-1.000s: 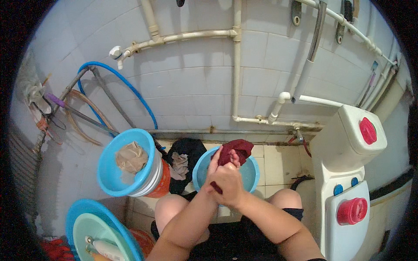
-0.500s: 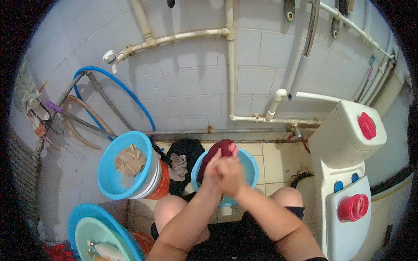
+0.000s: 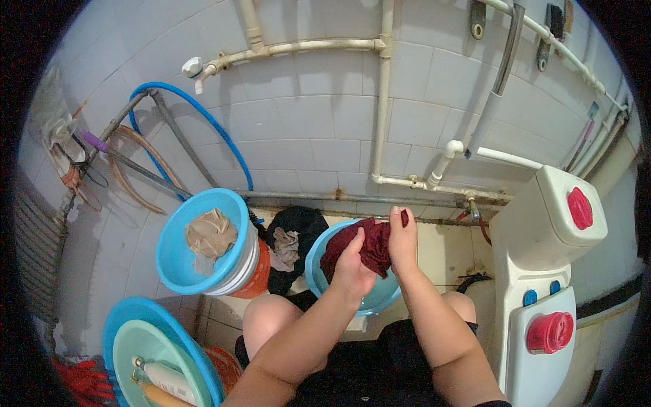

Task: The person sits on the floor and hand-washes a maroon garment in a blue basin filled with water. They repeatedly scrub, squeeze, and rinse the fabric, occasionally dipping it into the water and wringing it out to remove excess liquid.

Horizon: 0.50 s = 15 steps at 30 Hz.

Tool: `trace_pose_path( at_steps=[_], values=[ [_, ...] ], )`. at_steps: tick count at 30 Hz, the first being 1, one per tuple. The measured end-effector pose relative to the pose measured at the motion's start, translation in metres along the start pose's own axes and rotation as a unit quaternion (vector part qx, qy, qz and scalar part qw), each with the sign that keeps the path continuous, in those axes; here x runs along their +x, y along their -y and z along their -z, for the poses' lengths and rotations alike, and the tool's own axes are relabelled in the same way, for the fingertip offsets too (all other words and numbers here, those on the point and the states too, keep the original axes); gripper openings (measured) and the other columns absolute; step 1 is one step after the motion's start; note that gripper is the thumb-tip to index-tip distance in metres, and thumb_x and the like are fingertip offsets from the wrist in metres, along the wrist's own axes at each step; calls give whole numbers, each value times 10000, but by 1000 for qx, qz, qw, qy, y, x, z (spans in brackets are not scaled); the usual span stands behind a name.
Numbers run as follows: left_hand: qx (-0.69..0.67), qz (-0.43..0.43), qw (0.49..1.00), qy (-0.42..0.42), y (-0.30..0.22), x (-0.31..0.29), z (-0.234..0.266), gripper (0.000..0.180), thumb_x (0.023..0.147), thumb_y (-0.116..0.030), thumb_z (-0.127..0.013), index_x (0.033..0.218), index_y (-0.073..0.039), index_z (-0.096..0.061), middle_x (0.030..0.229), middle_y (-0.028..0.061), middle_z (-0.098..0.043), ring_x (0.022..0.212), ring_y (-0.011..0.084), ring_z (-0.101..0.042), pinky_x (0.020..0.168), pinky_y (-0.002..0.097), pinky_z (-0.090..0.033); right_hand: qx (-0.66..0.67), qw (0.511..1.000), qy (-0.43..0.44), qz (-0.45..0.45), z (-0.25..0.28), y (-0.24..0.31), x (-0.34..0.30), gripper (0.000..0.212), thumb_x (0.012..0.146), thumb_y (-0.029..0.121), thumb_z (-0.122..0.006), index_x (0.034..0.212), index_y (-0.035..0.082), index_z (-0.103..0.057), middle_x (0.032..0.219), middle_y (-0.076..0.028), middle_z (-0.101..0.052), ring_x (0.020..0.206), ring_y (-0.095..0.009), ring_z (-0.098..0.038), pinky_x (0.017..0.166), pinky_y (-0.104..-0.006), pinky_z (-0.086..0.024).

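Observation:
A dark red wet cloth (image 3: pixel 369 245) is stretched between my two hands above a light blue basin (image 3: pixel 313 270) on the floor. My left hand (image 3: pixel 352 270) grips its near left part, thumb pointing up. My right hand (image 3: pixel 403 241) holds the right end, and a bit of the fabric shows by its fingertips. Some of the cloth hangs over the left side of the basin. Water shows in the basin below my hands. What kind of garment the cloth is, I cannot tell.
Left of the basin, a blue basin with beige cloth (image 3: pixel 211 232) rests on a white and orange bucket (image 3: pixel 252 271). Dark clothes (image 3: pixel 298 227) lie beside it. Stacked basins (image 3: pixel 122 339) with a bottle stand at lower left. A toilet (image 3: pixel 536 271) is at right, pipes (image 3: pixel 383 122) on the wall.
My hands were together, blurred, over the basin; now they are apart with the cloth spread between them. The view has shifted slightly.

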<state>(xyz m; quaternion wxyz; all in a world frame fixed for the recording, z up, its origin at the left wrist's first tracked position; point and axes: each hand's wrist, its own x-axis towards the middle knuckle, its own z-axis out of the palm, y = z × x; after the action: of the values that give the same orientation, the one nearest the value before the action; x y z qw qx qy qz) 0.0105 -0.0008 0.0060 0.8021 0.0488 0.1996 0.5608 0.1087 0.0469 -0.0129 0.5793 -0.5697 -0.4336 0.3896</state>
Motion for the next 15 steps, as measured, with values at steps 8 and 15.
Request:
trace_pose_path(
  at_steps=[8,15],
  values=[
    [35,-63,997,6,-32,4,-12,371,934,-372,-417,1135,-81,-527,1134,54,-576,1048,223,-539,936,387,-407,381,823,214,-362,12,37,-37,379,923,345,-403,1234,140,-476,1238,-63,-515,1139,-237,-479,961,-487,-369],
    [160,77,982,-70,-1,14,29,405,927,-399,-419,1201,-107,-482,1179,75,-553,1083,236,-523,933,409,-406,309,935,16,-170,20,13,0,195,902,247,-532,931,58,-570,872,-31,-613,718,-135,-567,626,-277,-466]
  ],
)
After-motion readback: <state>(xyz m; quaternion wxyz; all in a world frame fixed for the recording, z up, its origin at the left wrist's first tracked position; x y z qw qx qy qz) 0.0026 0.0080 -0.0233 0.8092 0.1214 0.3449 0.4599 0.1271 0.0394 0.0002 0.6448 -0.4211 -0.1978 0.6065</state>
